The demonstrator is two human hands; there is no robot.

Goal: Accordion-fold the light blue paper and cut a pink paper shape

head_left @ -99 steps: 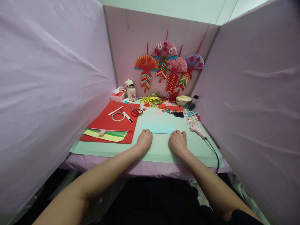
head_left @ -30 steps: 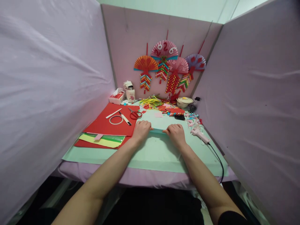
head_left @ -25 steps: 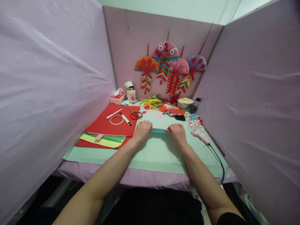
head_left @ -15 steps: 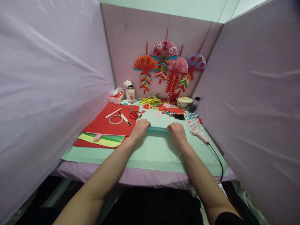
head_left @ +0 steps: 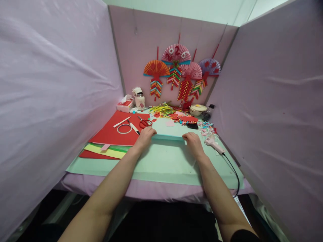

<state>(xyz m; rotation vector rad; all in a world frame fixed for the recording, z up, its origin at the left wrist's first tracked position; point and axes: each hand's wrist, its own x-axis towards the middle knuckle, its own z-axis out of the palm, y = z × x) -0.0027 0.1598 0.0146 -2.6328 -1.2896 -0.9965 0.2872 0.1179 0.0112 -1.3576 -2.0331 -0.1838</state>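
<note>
A light blue paper sheet [head_left: 168,131] lies on the pale green mat [head_left: 164,163] in the middle of the table, its near edge folded. My left hand [head_left: 145,136] is curled on the sheet's near left corner, fingers pressed down on the fold. My right hand [head_left: 192,140] is curled on the near right corner and pinches the same folded edge. Both forearms reach in from below.
Red card [head_left: 114,131] with a white ring, craft knife and red scissors [head_left: 144,123] lies left, over yellow and green sheets. A pink glue gun [head_left: 213,144] with black cord lies right. Paper scraps, a bowl [head_left: 197,109], a tissue box and paper fans fill the back. Purple walls enclose three sides.
Both hands have moved away from me along the blue sheet, from its near edge at first to a fold further back. The visible blue sheet has become shorter.
</note>
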